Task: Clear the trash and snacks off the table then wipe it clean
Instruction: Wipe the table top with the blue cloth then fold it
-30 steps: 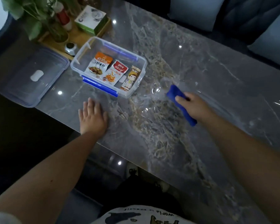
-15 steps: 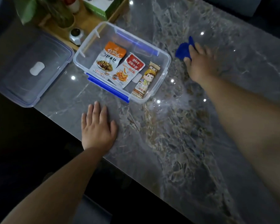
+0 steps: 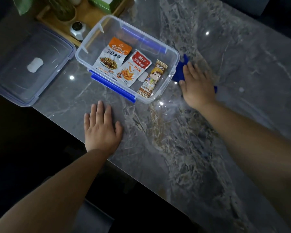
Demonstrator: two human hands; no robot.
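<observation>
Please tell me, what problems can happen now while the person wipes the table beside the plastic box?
1. The right hand presses the blue cloth right against the open container; a stroke toward it could shove it into the wooden tray.
2. The lid overhangs the table edge, so a bump may drop it.
3. The area under the container would likely stay unwiped unless it is lifted.

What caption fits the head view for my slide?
Right hand presses blue cloth on marble table beside snack-filled container; left hand lies flat.
</observation>
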